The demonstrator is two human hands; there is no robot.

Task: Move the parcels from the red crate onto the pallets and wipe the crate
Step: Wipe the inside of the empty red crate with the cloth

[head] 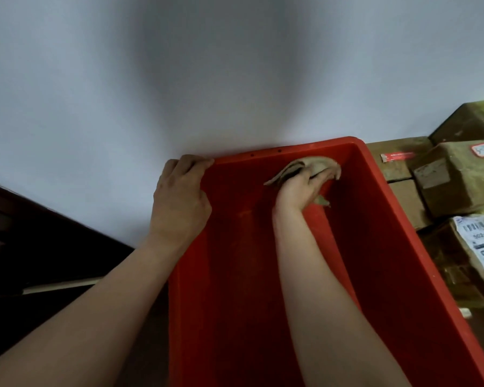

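Your right forearm (319, 289) runs inside the red crate (397, 261); right hand (302, 188), fingers curled round a tan cloth (316, 164) bunched ahead of the fingertips against the far wall. Your left hand (179, 196), fingers pressed together, hooks over the far-left rim corner; parcels (458, 177) lie outside, right of your right fingers.

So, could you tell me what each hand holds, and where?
The left hand grips the red crate at its far left corner; the right hand clutches a bunched cloth.
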